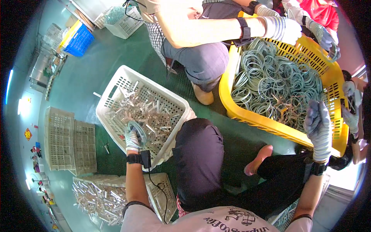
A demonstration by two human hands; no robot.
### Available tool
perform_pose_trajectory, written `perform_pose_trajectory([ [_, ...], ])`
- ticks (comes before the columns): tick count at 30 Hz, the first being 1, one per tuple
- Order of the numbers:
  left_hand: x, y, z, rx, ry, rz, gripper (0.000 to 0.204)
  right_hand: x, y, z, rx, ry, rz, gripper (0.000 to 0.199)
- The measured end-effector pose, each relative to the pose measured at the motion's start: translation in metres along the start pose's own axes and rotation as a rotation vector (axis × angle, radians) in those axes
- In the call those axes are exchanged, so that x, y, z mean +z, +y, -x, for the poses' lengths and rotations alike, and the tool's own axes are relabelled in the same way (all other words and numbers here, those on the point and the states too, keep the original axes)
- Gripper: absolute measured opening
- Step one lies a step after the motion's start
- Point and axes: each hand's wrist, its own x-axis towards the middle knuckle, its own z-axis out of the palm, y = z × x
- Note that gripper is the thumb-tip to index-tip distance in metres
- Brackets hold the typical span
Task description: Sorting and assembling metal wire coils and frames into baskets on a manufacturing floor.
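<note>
Left hand [132, 140], gloved, sits mid-left of the frame, fingers curled shut, a dark band on the wrist. Right hand [318, 129], gloved too, reaches up at far right, fingers loosely bent, forearm bare.

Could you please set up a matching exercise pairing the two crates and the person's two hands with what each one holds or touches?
Things:
1. yellow crate
2. white crate
3. left hand
4. right hand

States:
a. rests on the yellow crate's rim
b. holds metal rings over the white crate
c. full of grey rings
d. full of short metal parts

Pairs: 1-c, 2-d, 3-b, 4-a
</note>
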Motion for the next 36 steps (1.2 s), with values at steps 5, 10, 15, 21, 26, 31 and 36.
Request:
perform_pose_trajectory([
  [5,0.042,0.051,0.013,0.047,-0.202,-0.195,0.023,-0.005,-0.003,-0.002,0.017,-0.025,0.002,0.028],
  [10,0.095,0.045,0.003,0.056,-0.415,-0.232,0.026,-0.007,-0.002,-0.002,0.026,-0.093,0.024,0.029],
  [15,0.102,-0.055,-0.107,0.47,-0.677,-1.074,0.032,-0.005,-0.002,0.002,0.036,-0.037,-0.026,0.027],
  [21,0.193,-0.103,-0.122,0.144,-0.612,-1.773,0.038,-0.021,-0.006,-0.002,0.036,-0.067,-0.017,0.026],
  [26,0.135,-0.091,-0.148,0.139,-0.476,-1.893,0.033,-0.009,0.003,-0.009,0.056,-0.04,-0.04,0.026],
  [31,0.171,-0.049,-0.091,0.15,-0.514,-1.795,0.032,-0.014,-0.006,-0.003,0.016,0.02,-0.003,0.026],
  [36,0.171,-0.034,-0.083,0.326,-0.276,-1.582,0.03,-0.011,-0.005,-0.005,0.003,-0.165,-0.009,0.026],
])
